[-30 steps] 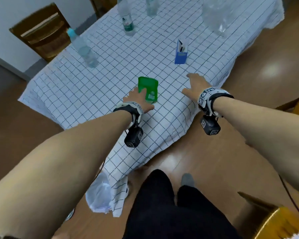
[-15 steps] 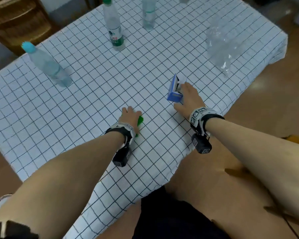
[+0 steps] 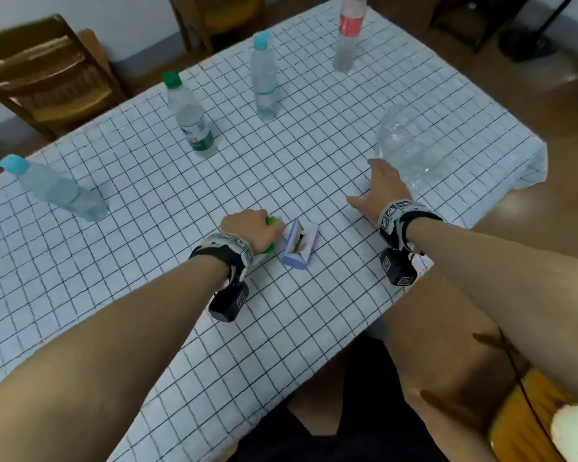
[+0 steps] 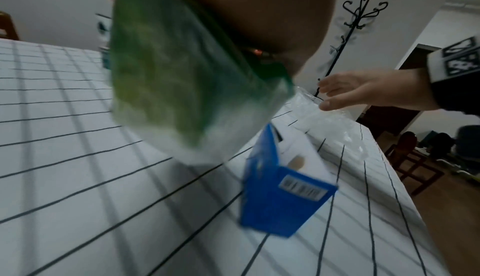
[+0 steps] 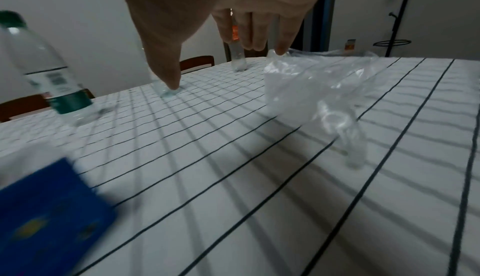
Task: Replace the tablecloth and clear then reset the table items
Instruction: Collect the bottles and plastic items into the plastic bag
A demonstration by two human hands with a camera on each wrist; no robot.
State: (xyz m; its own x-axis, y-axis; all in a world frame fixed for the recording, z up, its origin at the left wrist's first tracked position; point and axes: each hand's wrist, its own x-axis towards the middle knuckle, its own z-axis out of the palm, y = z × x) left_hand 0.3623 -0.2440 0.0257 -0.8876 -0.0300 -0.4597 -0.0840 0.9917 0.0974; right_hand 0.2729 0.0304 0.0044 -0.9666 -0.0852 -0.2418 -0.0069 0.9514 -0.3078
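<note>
Your left hand (image 3: pixel 252 230) grips green packet (image 4: pixel 182 74), tilted, beside upright blue carton (image 3: pixel 300 245) on checked tablecloth (image 3: pixel 147 208) | your right hand (image 3: pixel 382 191), fingers spread, touches clear bag (image 3: pixel 411 148)

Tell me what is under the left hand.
The left hand covers and holds a green packet, lifted off the checked tablecloth beside the blue box. Its grip and fingers are hidden.
</note>
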